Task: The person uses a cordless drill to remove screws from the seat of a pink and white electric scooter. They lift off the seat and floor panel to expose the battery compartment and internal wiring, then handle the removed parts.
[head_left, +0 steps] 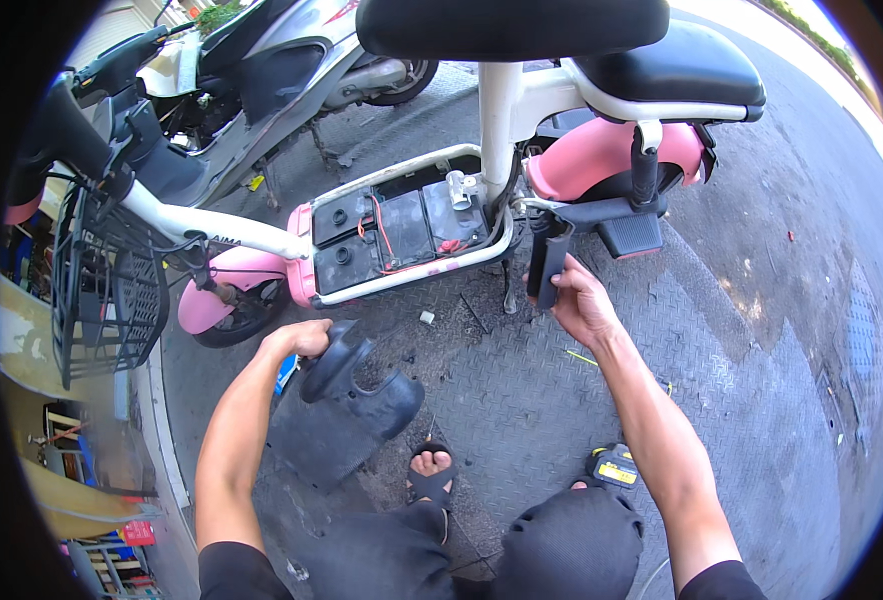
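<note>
In front of me stands a pink and white electric scooter [502, 120] with its footwell uncovered. Several black batteries [347, 240] with red wires sit inside the white frame rail. My left hand [307, 338] is closed on the upper edge of a black plastic footboard cover [337, 435], which has a rounded cutout and hangs tilted near the ground. Beside the scooter's rear end, my right hand [584, 305] grips a narrow black plastic strip [554, 268], held upright between thumb and fingers. The fingertips behind the strip are partly hidden.
A grey motor scooter [282, 80] is parked behind at the left. The black front basket [112, 285] juts out on the left. A yellow and black power-tool battery [615, 466] lies by my right foot. A small white piece [427, 317] rests on the patterned metal ground.
</note>
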The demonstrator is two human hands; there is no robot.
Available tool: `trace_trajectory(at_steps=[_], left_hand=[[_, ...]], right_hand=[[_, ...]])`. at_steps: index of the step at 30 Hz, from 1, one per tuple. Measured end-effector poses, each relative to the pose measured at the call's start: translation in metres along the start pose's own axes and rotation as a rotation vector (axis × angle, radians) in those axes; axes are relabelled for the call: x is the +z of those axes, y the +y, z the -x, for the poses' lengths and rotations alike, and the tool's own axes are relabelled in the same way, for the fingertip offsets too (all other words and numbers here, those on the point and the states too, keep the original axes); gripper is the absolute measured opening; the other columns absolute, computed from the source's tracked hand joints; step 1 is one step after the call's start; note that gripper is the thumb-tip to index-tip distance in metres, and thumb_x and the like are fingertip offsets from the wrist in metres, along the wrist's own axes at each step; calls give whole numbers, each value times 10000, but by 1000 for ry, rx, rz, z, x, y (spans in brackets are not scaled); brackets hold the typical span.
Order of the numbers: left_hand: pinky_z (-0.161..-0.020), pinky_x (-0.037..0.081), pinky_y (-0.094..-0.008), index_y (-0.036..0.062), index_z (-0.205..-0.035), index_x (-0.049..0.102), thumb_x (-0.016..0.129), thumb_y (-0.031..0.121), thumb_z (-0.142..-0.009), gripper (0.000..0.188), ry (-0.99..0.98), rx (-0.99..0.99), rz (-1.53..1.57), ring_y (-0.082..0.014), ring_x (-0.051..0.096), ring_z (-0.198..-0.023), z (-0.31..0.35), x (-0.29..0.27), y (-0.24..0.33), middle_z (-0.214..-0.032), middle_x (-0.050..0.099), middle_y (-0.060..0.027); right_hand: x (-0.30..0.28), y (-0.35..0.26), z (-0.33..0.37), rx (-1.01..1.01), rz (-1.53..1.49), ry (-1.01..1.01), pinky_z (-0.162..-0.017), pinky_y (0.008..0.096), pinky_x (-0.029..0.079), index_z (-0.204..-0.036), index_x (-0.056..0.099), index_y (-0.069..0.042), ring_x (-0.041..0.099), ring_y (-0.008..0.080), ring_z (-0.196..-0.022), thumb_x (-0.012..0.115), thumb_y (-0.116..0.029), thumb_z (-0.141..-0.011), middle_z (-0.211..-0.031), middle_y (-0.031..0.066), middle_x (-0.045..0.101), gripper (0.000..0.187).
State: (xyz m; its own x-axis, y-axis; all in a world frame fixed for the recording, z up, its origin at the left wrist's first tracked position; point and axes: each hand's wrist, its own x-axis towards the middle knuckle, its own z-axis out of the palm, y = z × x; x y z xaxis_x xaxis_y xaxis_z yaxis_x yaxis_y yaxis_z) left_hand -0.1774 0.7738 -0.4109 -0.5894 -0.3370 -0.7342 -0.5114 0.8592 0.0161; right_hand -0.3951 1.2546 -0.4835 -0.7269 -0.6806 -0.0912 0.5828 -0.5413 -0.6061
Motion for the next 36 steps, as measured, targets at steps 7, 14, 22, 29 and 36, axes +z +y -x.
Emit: trace_trajectory(at_steps=[7, 14, 22, 29, 36], left_hand=[[-1091, 546, -463, -18, -1490, 655, 546, 46, -892, 611, -17, 150, -9, -361, 724, -1280, -121, 52, -12, -1398, 752, -250], [-1170, 504, -429, 6, -1479, 677, 531, 83, -969, 537, 53, 234, 424, -376, 681, -1385, -167, 108, -2, -1452, 731, -250], [-1082, 545, -445, -10, -1401, 695, 614, 251, -1079, 422, 340, 304, 644, -391, 735, -1245, -133, 126, -5, -1305, 770, -259], [-1033, 548, -505, -19, -1286, 719, 604, 358, -1146, 419, 506, 421, 608, -471, 715, -1180, -110, 137, 5, -1214, 760, -281], [-1058, 529, -519, -18, -1306, 714, 555, 381, -1168, 452, 464, 402, 519, -492, 683, -1221, -91, 128, 11, -1282, 731, -286]], right_hand=[[28, 13, -23, 2, 402, 100, -1032, 327, 557, -1635, 511, -17, 680, 139, -1198, 731, 60, -957, -1385, 68, 713, 717], [50, 14, -29, -242, 1068, 350, -1139, 399, 521, -1575, 547, -20, 670, 236, -1282, 838, -3, -895, -1382, 139, 707, 740], [65, 6, -35, -466, 1806, 526, -1123, 507, 534, -1426, 633, 0, 669, 455, -1250, 888, -173, -834, -1325, 246, 704, 667], [73, -6, -23, 66, 1083, 812, -945, 413, 587, -1391, 641, 117, 739, 263, -1042, 921, -377, -913, -1149, 205, 752, 742], [51, -23, -33, -89, 1114, 609, -957, 386, 582, -1416, 637, 131, 732, 225, -1043, 864, -332, -963, -1168, 189, 763, 686]])
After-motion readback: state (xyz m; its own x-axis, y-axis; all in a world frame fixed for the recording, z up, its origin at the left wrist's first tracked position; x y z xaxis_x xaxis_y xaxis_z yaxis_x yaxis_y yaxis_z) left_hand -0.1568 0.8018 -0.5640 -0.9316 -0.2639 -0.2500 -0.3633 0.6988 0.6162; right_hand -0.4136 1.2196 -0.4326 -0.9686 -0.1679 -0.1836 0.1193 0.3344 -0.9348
